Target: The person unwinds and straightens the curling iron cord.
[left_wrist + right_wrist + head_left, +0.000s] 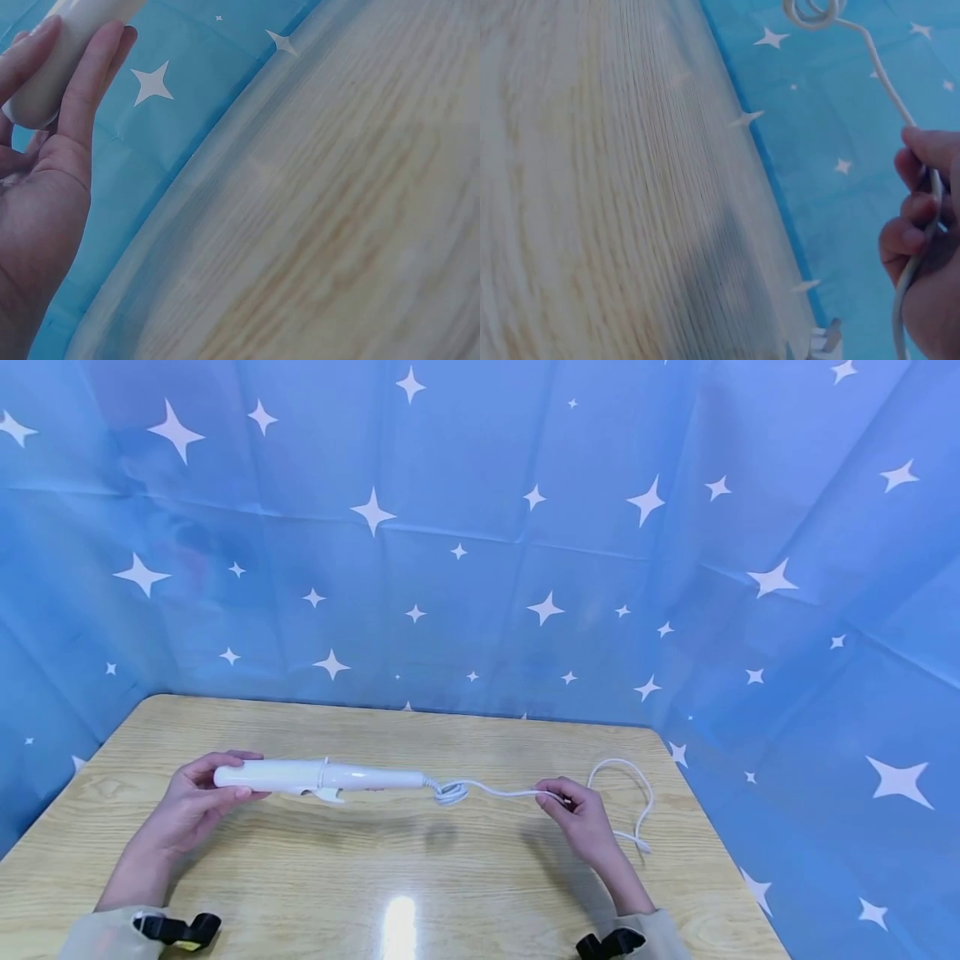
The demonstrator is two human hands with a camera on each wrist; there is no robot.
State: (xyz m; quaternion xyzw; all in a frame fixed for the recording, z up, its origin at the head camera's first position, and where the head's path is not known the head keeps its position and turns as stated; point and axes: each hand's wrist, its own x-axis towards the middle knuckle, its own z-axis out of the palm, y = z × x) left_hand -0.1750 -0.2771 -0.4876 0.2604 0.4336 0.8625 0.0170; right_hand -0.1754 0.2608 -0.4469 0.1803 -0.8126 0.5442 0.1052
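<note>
A white curling iron [281, 775] with a small lever on its underside is held level above the table. My left hand [197, 802] grips its rounded left end between thumb and fingers; in the left wrist view, that end of the curling iron [45, 90] lies between the fingers. From its right end runs a white power cord [491, 791], looped into a small coil close to the handle. My right hand [581, 820] pinches the cord well to the right of the coil. The right wrist view has the cord [885, 75] passing between thumb and fingers and down across the palm.
The cord's loose end curves over the right side of the wooden table [337, 860], its plug [825, 341] low in the right wrist view. A blue curtain [465, 468] with white stars stands behind the table and along its sides. Bright glare marks the table's front.
</note>
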